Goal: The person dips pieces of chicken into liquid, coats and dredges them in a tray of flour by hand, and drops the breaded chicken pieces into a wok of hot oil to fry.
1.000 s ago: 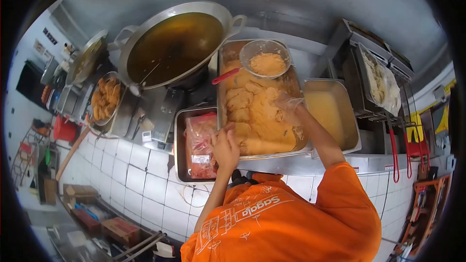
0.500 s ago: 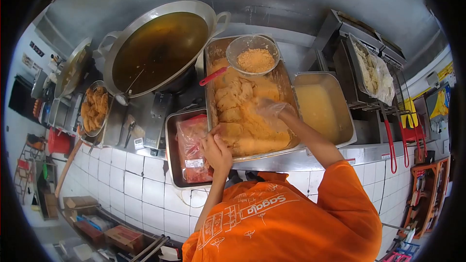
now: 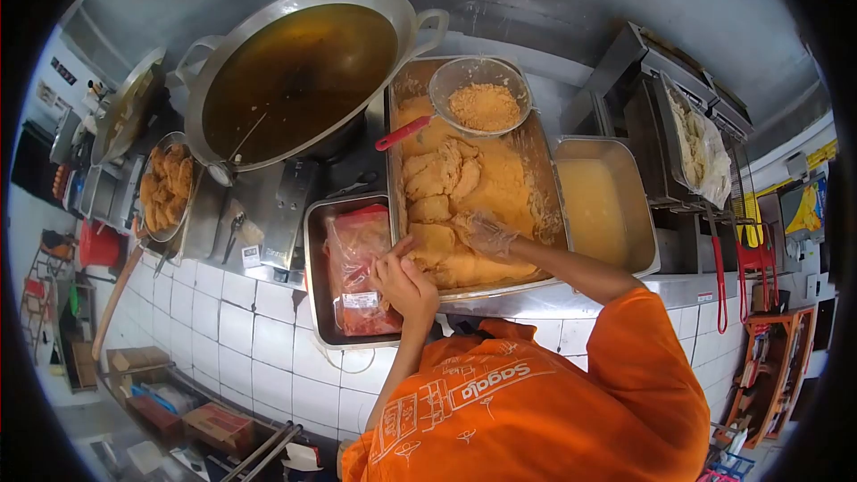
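A large metal tray [image 3: 549, 205] is filled with orange-tan breading crumbs [image 3: 509, 178]. Flat breaded pieces [image 3: 430, 174] lie along its left side. My left hand [image 3: 406, 281] is curled around the tray's front left corner, thumb and fingers at the rim. Down in the crumbs, my right hand [image 3: 486, 235] wears a clear plastic glove. Its fingers lie stretched over a breaded piece [image 3: 431, 244] near the front. A sieve [image 3: 482, 98] with a red handle [image 3: 403, 132] rests across the tray's back, with coarse crumbs in it.
Left of the tray stands a wide pan of dark oil [image 3: 299, 80]. A smaller tray [image 3: 312, 295] holds bagged raw meat [image 3: 357, 254]. Pale yellow liquid [image 3: 594, 205] fills a container at the right. Fried pieces [image 3: 165, 187] sit in a strainer; fryer baskets [image 3: 687, 134] stand far right.
My right hand has moved left and toward the front over the breaded pieces. My left hand stays at the tray's corner. The view has shifted slightly.
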A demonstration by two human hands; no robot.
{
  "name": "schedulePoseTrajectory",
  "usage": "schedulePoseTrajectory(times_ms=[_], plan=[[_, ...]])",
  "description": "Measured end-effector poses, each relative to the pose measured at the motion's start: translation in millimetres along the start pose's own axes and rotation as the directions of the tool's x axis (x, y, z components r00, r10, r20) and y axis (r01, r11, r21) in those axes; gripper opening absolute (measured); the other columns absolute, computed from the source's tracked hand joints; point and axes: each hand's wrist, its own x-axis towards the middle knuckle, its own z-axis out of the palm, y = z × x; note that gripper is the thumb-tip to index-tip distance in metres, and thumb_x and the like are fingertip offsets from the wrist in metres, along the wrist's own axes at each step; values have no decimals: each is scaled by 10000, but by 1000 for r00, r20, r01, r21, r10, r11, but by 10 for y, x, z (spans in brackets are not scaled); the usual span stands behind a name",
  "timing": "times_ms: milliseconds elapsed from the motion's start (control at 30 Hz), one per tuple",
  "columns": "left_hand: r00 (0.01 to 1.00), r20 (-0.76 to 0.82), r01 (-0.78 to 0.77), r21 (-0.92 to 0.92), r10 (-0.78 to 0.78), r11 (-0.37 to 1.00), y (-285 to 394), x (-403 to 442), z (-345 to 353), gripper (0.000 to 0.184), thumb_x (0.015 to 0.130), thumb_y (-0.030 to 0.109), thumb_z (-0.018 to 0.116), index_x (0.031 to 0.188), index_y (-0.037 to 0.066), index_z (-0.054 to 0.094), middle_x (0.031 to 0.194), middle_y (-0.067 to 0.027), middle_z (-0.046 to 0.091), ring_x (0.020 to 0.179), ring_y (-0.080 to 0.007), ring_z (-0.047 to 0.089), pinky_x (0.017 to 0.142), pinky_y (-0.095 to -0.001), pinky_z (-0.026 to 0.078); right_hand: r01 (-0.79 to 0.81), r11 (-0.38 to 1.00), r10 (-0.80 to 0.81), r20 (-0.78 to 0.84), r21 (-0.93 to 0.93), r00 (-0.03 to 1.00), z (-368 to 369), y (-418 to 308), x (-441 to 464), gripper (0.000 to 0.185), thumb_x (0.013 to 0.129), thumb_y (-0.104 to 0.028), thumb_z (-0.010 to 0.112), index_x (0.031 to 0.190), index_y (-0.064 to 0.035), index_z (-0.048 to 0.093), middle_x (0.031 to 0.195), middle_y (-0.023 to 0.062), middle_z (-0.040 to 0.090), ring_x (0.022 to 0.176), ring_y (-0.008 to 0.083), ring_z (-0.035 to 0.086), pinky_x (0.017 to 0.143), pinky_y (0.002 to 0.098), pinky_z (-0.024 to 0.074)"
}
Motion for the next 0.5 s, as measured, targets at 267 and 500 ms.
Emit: schedulePoseTrajectory(times_ms=[267, 500], plan=[[1000, 12, 13, -20, -13, 1000, 39, 14, -17, 361, 1040, 234, 346, 1138, 53, 643, 1147, -59, 725, 1126, -301, 591, 1123, -495, 257, -320, 885, 465, 616, -337, 636, -478, -657, -297, 493, 969, -330, 505, 1358, -29, 477, 1295, 160, 569, 1229, 303, 545, 1053, 439, 409], [999, -25, -26, 24, 27, 999, 25, 11, -4, 404, 1065, 249, 290, 1157, 63, 638, 1105, -49, 742, 1098, -294, 584, 1082, -456, 287, -116, 907, 375, 648, -405, 663, -330, -673, -341, 511, 974, -347, 566, 1396, -66, 503, 1375, 147, 531, 1264, 295, 520, 1054, 401, 418]])
